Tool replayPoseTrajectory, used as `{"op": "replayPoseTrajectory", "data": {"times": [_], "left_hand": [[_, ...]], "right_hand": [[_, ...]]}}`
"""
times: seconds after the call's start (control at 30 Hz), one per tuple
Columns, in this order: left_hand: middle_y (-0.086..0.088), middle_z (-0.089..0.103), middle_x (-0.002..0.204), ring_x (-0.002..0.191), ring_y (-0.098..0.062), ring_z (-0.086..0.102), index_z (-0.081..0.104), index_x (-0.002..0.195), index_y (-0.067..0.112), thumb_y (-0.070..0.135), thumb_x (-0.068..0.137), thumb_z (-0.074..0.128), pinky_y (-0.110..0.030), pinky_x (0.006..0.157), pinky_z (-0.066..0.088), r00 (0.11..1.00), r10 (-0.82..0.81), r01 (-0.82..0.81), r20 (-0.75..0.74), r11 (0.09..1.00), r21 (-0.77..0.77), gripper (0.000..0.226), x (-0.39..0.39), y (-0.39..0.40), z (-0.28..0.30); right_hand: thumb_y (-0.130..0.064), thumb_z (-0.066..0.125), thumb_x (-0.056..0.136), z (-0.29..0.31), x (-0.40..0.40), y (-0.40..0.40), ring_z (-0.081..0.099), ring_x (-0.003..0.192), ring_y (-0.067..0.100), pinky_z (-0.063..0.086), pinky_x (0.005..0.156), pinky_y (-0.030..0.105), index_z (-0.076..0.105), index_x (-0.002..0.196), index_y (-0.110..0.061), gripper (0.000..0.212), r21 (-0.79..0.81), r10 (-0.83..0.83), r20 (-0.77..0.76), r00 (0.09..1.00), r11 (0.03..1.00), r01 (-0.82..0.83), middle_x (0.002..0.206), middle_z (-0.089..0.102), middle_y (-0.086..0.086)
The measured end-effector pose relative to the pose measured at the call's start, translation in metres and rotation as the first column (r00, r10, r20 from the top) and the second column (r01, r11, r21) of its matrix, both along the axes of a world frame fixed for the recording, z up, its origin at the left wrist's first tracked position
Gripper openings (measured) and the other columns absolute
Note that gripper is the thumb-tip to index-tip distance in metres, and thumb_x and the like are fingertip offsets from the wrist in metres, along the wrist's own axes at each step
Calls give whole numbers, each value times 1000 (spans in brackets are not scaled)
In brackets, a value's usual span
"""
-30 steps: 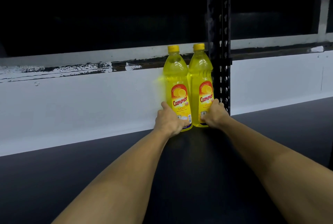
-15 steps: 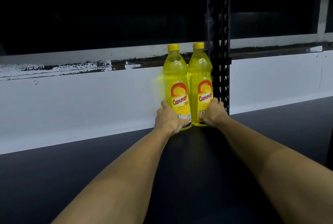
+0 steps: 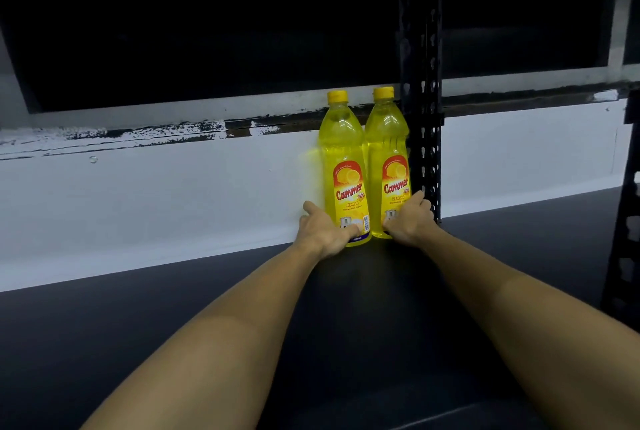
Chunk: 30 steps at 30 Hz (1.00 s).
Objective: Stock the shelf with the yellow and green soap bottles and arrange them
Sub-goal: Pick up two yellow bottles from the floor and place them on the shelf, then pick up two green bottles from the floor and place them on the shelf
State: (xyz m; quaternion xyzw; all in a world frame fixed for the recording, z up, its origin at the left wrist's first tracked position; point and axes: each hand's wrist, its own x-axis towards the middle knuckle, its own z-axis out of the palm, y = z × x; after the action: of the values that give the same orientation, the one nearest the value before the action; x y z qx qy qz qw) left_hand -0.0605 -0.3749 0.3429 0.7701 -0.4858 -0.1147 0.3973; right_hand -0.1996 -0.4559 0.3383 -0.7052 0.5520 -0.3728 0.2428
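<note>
Two yellow soap bottles stand upright side by side at the back of the dark shelf (image 3: 173,325), against the white wall. My left hand (image 3: 323,230) grips the base of the left yellow bottle (image 3: 344,159). My right hand (image 3: 410,218) grips the base of the right yellow bottle (image 3: 388,152), which stands right beside the black perforated post (image 3: 424,100). Both bottles have yellow caps and red "Cammer" lemon labels facing me. No green bottle is in view.
A white wall panel (image 3: 156,194) runs along the back of the shelf, with a dark window above it. A second black perforated upright (image 3: 623,221) stands at the right edge. Dark shelf surface stretches left of the bottles.
Both hands stay at the bottle bases. The bottles have barely shifted; the right label now faces slightly more toward me.
</note>
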Motion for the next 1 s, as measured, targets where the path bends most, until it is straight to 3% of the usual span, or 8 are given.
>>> {"op": "replayPoseTrajectory", "data": {"times": [0.1, 0.2, 0.43, 0.6, 0.7, 0.8, 0.9, 1.0], "left_hand": [[-16, 36, 146, 132, -31, 43, 11, 147, 9, 46, 85, 71, -37, 99, 43, 996, 4, -7, 85, 1000, 28, 94, 3, 28, 3], [-15, 36, 149, 136, -30, 39, 12, 150, 9, 49, 88, 65, -35, 103, 38, 989, -23, 20, 144, 999, 26, 91, 6, 64, 10], [2, 50, 133, 115, -13, 55, 25, 146, 24, 47, 87, 66, -30, 94, 44, 983, -83, 107, 162, 984, -145, 75, -1, 191, 21], [9, 54, 121, 105, 0, 57, 32, 141, 26, 39, 89, 66, -20, 85, 46, 989, -47, 96, 143, 930, -354, 64, -9, 294, 12], [9, 58, 114, 104, -4, 61, 41, 134, 23, 31, 88, 69, -28, 88, 54, 976, -57, 153, 209, 866, -477, 54, -13, 349, -11], [4, 62, 105, 95, -10, 66, 50, 123, 14, 22, 88, 69, -34, 85, 57, 953, -27, 206, 303, 791, -576, 40, -16, 393, -44], [4, 61, 104, 93, -9, 66, 51, 122, 14, 24, 88, 67, -34, 84, 57, 933, -7, 217, 361, 810, -544, 39, -14, 422, -87], [8, 59, 107, 95, -7, 63, 48, 125, 18, 33, 86, 64, -36, 85, 56, 942, -17, 159, 336, 903, -399, 45, -10, 439, -138]], "right_hand": [[-21, 69, 87, 4, -4, 23, 29, 135, 36, 33, 108, 43, 9, 148, 2, 89, -50, -28, 9, 1000, 998, 28, 146, 26, 21], [-18, 64, 89, 5, -9, 61, 38, 125, 35, 38, 102, 45, 25, 141, -1, 67, -187, 39, -56, 998, 981, -49, 137, 34, 19], [-29, 58, 93, 13, -23, 178, 40, 130, 24, 40, 101, 45, 42, 139, -20, 49, -345, 253, -214, 943, 884, -316, 141, 42, 2], [-35, 59, 91, 5, -30, 270, 40, 125, 13, 37, 88, 35, 53, 124, -24, 35, -460, 265, -115, 957, 840, -288, 129, 47, -7], [-35, 60, 90, -14, -29, 321, 41, 121, 8, 36, 81, 30, 55, 120, -26, 32, -530, 305, -95, 948, 790, -307, 123, 50, -11], [-32, 60, 88, -46, -27, 366, 47, 114, 10, 49, 71, 35, 58, 115, -23, 29, -615, 359, -62, 931, 721, -319, 117, 51, -9], [-28, 60, 86, -93, -23, 393, 50, 107, 12, 52, 57, 39, 60, 112, -19, 28, -634, 405, -64, 912, 690, -351, 114, 50, -4], [-29, 57, 87, -149, -19, 405, 51, 103, 14, 53, 58, 40, 58, 114, -18, 30, -544, 445, -107, 889, 722, -427, 113, 48, -3]]}}
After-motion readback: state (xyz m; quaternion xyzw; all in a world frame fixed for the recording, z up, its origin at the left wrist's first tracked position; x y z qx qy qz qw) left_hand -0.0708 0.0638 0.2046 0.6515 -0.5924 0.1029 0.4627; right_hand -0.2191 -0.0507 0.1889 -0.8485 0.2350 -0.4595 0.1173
